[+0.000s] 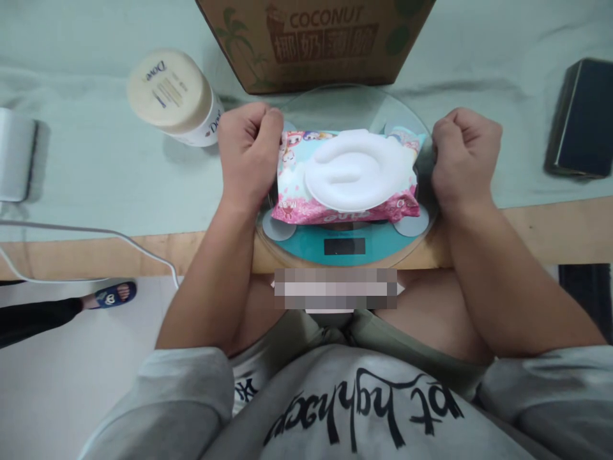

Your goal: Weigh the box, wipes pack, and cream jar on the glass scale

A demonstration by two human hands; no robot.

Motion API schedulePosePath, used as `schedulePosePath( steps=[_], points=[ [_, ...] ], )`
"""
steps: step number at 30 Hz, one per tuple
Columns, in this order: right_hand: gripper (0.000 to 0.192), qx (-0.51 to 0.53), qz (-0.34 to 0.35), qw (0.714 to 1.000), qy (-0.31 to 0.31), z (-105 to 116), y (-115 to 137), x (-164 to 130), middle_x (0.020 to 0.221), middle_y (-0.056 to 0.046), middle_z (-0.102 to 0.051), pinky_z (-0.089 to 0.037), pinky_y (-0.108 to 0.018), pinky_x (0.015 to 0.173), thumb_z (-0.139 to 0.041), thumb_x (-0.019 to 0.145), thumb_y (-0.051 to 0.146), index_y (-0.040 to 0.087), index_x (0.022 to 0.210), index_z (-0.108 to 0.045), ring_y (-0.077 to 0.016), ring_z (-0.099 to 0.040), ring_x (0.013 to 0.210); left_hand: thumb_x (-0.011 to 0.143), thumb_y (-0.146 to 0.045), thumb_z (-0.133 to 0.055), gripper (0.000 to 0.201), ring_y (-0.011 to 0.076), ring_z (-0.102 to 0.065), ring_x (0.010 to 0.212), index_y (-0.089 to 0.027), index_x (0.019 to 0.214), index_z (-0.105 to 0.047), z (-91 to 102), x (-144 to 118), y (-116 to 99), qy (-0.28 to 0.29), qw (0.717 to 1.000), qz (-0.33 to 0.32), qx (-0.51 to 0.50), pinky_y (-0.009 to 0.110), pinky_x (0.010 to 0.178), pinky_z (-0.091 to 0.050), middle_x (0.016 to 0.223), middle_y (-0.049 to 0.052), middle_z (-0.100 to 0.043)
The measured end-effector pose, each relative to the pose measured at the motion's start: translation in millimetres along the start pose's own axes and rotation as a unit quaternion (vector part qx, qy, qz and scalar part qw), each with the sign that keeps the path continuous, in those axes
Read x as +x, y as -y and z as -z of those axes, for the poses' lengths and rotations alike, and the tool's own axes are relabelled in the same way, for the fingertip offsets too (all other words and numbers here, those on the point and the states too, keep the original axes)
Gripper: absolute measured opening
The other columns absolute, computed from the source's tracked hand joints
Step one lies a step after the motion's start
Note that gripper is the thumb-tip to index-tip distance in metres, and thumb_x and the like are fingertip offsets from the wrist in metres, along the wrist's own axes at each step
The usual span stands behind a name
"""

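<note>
A pack of wet wipes (292, 176) with a white oval lid (354, 169) lies flat on a round glass scale (349, 112). The scale's small display (344, 246) looks dark, facing my body. My left hand (249, 150) is closed in a fist at the pack's left end, over the scale's edge; whether it touches the pack I cannot tell. On the other side, my right hand (465, 156) makes a fist by the scale's right rim, a little apart from the pack. Nothing shows in either fist.
A cardboard box (325, 48) stands just behind the scale. Left of my left hand is a Dove jar (175, 96); farther left are a white device (16, 153) and a white cable (96, 228). A dark box (582, 118) lies right. Another person's slippered foot (115, 294) shows below.
</note>
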State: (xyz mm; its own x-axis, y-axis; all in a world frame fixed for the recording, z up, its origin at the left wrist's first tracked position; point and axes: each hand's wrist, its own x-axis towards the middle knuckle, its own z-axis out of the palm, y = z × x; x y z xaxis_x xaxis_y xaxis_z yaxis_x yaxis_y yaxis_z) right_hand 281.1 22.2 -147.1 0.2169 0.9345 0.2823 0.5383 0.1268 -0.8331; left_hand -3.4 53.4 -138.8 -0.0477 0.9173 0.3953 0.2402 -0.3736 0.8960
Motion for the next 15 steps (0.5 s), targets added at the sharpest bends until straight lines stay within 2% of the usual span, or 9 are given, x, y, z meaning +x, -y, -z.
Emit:
schedulePosePath(
  steps=[3,8,13,15],
  points=[
    [0.038,-0.006,0.006,1.0,0.002,-1,2,1,0.062,0.002,-0.033,-0.038,-0.029,0.069,-0.051,0.099,0.014,0.019,0.062,-0.042,-0.0089,-0.031,0.061,0.092,0.005,-0.06,0.057,0.004,-0.019,0.053,-0.016,0.056,-0.021,1.2,0,4,-0.008,1.0,-0.01,-0.009,0.025,0.054,-0.02,0.058,-0.004,-0.014],
    [0.041,0.002,-0.027,0.999,-0.034,-5,8,2,0.056,0.003,-0.033,-0.024,-0.028,0.062,-0.056,0.09,-0.001,0.017,0.056,-0.042,-0.0063,-0.028,0.058,0.09,-0.006,-0.075,0.063,0.0072,-0.018,0.057,-0.018,0.056,-0.023,4.8,2,16,0.017,0.999,-0.008,-0.032,0.031,0.055,-0.02,0.059,-0.003,-0.014],
    [0.042,0.0,-0.054,0.998,-0.034,-5,13,3,0.055,0.003,-0.036,-0.025,-0.029,0.065,-0.057,0.089,-0.002,0.016,0.054,-0.043,-0.0075,-0.031,0.059,0.093,0.004,-0.059,0.057,0.0099,-0.019,0.057,-0.019,0.058,-0.021,5.6,2,20,0.028,1.0,0.0,0.001,0.034,0.059,-0.021,0.06,-0.002,-0.017],
    [0.041,-0.003,-0.063,0.997,-0.034,-5,13,3,0.055,0.002,-0.036,-0.027,-0.03,0.067,-0.058,0.088,-0.001,0.017,0.054,-0.044,-0.0081,-0.031,0.06,0.094,0.003,-0.059,0.057,0.0101,-0.02,0.058,-0.019,0.059,-0.02,6.1,2,19,0.032,0.999,0.003,0.006,0.034,0.06,-0.02,0.061,-0.002,-0.017]
  ],
)
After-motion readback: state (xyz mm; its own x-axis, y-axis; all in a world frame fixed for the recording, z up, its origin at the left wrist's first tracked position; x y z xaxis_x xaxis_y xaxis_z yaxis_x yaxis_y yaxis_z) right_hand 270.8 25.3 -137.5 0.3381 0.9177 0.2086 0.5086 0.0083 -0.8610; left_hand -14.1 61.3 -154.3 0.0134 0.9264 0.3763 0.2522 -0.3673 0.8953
